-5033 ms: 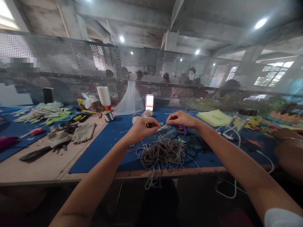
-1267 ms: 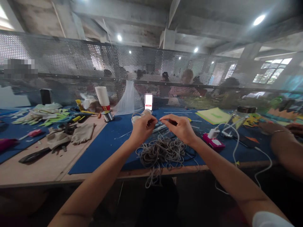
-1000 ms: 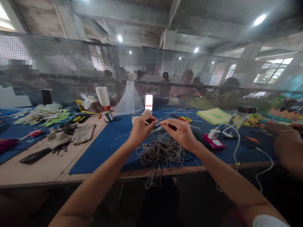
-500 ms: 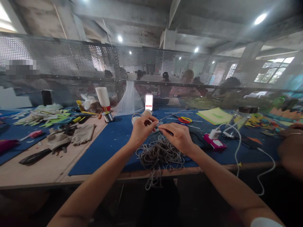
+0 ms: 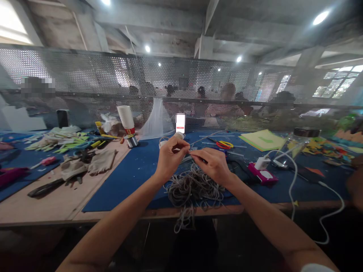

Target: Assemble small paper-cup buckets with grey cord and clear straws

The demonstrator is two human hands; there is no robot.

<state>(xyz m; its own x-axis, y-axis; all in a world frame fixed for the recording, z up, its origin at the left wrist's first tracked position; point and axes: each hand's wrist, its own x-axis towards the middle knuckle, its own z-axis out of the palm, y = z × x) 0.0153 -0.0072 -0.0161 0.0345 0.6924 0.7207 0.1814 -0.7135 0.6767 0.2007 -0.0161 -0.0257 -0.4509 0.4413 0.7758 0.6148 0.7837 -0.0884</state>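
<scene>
My left hand pinches with thumb and forefinger above the blue mat. Its fingertips almost meet those of my right hand, which is also closed in a pinch. Between them is a thin grey cord, one length of which slants up to the right behind my right hand. The exact spot where the fingers grip it is too small to make out. Below both hands lies a tangled heap of the same cord, with loops hanging over the table's front edge.
Behind my hands stands a lit phone. Scissors with red and yellow handles, a sheaf of yellow paper, a pink power block and a glass jar are to the right. Stacked paper cups and work gloves are left.
My fingertips have come slightly closer together, and both hands keep their pinch. The whole view has shifted a little; the cord heap lies much as before.
</scene>
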